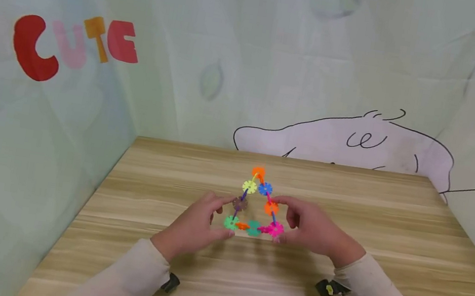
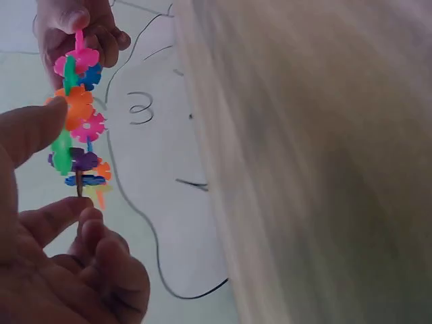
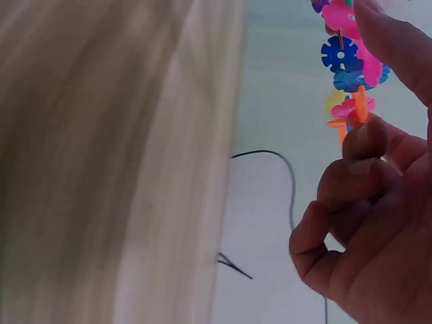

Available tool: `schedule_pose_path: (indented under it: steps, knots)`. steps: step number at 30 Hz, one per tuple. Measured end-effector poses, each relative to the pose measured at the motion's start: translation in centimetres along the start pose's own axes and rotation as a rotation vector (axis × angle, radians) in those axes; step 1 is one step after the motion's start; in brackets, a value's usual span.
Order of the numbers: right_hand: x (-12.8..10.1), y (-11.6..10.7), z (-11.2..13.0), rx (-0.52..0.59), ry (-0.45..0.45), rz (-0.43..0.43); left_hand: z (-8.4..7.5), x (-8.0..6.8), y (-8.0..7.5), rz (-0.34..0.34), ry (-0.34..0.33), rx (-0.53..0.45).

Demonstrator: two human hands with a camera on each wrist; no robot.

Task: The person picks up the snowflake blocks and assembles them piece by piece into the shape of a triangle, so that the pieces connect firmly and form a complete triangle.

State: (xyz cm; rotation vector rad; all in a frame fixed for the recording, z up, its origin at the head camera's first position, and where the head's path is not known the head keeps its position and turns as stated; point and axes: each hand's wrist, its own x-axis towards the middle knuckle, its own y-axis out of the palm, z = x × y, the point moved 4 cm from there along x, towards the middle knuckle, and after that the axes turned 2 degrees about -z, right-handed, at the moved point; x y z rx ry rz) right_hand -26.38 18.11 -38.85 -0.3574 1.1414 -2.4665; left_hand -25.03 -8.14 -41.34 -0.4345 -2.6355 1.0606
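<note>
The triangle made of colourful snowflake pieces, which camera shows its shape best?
The head view: the whole triangle faces the camera, held upright over the table between the left hand and right hand. Both wrist views catch it edge-on, as a narrow stack of pieces with only fingers around it.

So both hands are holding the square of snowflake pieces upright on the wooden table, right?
Not a square: the head view shows a triangle of snowflake pieces. The left hand and right hand do hold it upright on the wooden table.

Two hands (image 1: 195,226), one snowflake-disc triangle (image 1: 256,204), one wooden table (image 1: 391,232).
</note>
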Motion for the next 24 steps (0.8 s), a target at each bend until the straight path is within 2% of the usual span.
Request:
schedule_pose_path:
  steps: [4,10,17,24]
  knots:
    - [0.1,1.2,-1.6,-0.016,0.021,0.05,0.6,0.5,1.3,0.075,-0.063,0.013]
    - [0.4,2.6,-3.1,-0.007,0.071,0.114,1.0,1.0,2.5,0.153,-0.083,0.056]
    - [0.9,3.6,-3.4,-0.015,0.181,0.175,1.6,1.3,3.2,0.17,-0.102,0.116]
    - [1.3,4.2,-3.3,-0.058,0.19,0.205,1.8,1.4,3.6,0.182,-0.144,0.17]
